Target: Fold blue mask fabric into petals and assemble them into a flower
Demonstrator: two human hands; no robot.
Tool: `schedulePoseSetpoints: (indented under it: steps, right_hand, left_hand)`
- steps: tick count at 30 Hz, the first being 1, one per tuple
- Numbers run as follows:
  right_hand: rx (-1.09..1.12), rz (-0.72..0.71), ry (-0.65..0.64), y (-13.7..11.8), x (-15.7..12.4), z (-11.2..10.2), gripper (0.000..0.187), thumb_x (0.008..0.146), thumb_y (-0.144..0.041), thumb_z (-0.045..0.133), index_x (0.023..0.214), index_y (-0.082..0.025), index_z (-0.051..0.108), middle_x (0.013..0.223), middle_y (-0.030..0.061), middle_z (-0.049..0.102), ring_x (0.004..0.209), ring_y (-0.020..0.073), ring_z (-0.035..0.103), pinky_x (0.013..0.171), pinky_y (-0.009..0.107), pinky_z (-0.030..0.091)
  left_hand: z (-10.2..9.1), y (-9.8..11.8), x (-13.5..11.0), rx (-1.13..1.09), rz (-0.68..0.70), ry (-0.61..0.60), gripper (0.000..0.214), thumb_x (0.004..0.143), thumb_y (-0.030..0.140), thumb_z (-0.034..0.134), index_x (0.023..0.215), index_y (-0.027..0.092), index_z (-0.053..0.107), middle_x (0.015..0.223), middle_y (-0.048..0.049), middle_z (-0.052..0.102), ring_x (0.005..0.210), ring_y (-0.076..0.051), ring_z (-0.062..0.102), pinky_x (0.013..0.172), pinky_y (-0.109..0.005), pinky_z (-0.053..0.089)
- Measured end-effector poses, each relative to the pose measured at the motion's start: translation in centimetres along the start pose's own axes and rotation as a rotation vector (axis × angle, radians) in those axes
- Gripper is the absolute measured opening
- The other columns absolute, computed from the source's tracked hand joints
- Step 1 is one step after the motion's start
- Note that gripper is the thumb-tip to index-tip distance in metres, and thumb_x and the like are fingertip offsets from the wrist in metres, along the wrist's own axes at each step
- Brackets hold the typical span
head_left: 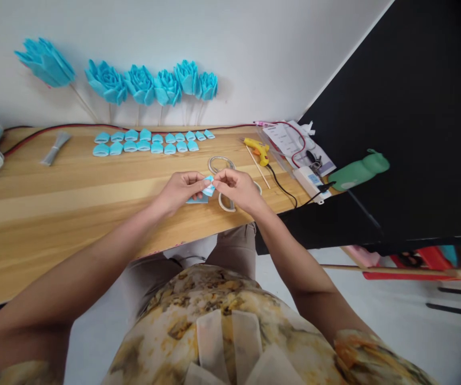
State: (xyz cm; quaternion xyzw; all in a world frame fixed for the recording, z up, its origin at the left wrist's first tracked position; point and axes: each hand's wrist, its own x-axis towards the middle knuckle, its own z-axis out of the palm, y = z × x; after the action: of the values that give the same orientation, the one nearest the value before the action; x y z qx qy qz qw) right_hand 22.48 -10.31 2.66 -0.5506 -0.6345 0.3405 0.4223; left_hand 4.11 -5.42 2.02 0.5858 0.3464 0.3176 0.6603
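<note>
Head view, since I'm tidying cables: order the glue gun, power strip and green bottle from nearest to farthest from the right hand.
1. Glue gun: beyond the right hand, slightly right.
2. Power strip: farther right.
3. Green bottle: farthest right, past the strip.

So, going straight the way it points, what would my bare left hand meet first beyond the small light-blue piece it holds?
Probably your bare right hand, just beyond that piece; depth is unclear.

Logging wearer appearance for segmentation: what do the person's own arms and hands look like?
Left hand and right hand: bare, no gloves, rings or watches visible. Left forearm and right forearm: bare, no visible markings or cables. Sleeves: mottled yellow-orange, brown and off-white, like the top.
</note>
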Motion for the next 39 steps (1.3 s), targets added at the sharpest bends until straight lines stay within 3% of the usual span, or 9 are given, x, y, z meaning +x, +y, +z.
schedulePoseSetpoints:
  steps: [4,10,17,23,28,32,39]
  right_hand:
    - [0.062,0.016,0.055,-0.1,0.3,0.3,0.016,0.078,-0.035,0.065,0.077,-0.019,0.062,0.072,-0.0013,0.063,0.067,0.0122,0.055,0.066,0.028,0.043]
    - [0.112,0.013,0.090,0.0,1.1,0.8,0.017,0.078,-0.036,0.065,0.074,-0.020,0.061,0.069,-0.0017,0.060,0.066,0.0123,0.053,0.065,0.029,0.042]
    - [0.251,0.065,0.001,0.3,2.6,0.4,0.023,0.081,-0.042,0.062,0.072,-0.021,0.064,0.070,-0.0002,0.062,0.071,0.0147,0.056,0.071,0.032,0.047]
    - [0.181,0.056,-0.128,0.4,3.8,0.2,0.023,0.075,-0.041,0.071,0.073,-0.020,0.061,0.071,-0.0023,0.060,0.068,0.0121,0.053,0.068,0.028,0.043]
    - [0.079,0.025,-0.168,0.3,6.2,0.0,0.025,0.079,-0.044,0.067,0.075,-0.019,0.065,0.071,-0.0023,0.061,0.068,0.0113,0.051,0.068,0.027,0.041]
    - [0.178,0.036,-0.278,-0.5,8.5,0.0,0.028,0.078,-0.044,0.068,0.073,-0.017,0.065,0.069,-0.0022,0.061,0.066,0.0101,0.052,0.068,0.026,0.043]
    - [0.289,0.009,-0.249,0.6,9.0,0.6,0.042,0.087,-0.059,0.058,0.081,-0.018,0.066,0.078,0.0006,0.064,0.073,0.0120,0.059,0.072,0.026,0.048]
  left_hand:
    - [-0.1,0.1,0.2,-0.037,0.019,-0.001,0.041,0.073,0.056,0.071,0.067,0.016,0.064,0.059,-0.0009,0.062,0.055,-0.011,0.053,0.056,-0.024,0.042]
    - [-0.4,0.3,0.3,0.015,-0.019,0.002,0.032,0.065,0.045,0.078,0.067,0.016,0.064,0.061,0.0005,0.062,0.053,-0.008,0.051,0.054,-0.022,0.038]
    - [-0.7,0.2,0.7,0.029,-0.035,0.072,0.028,0.065,0.041,0.075,0.065,0.017,0.061,0.058,0.0020,0.059,0.053,-0.008,0.048,0.055,-0.023,0.038]
    - [-0.9,0.1,0.8,0.036,-0.021,0.107,0.029,0.066,0.042,0.076,0.065,0.017,0.060,0.058,0.0031,0.057,0.053,-0.008,0.046,0.054,-0.023,0.038]
    - [-1.3,0.3,1.0,0.010,0.039,0.155,0.031,0.067,0.043,0.078,0.067,0.017,0.060,0.059,0.0022,0.059,0.054,-0.009,0.047,0.055,-0.024,0.038]
    - [-1.9,0.5,1.3,-0.031,0.076,0.212,0.028,0.067,0.040,0.078,0.069,0.017,0.062,0.062,0.0015,0.060,0.056,-0.009,0.050,0.055,-0.024,0.040]
    - [-2.0,0.2,1.4,-0.100,0.058,0.268,0.025,0.072,0.037,0.075,0.069,0.017,0.061,0.064,0.0020,0.059,0.057,-0.009,0.049,0.057,-0.024,0.040]
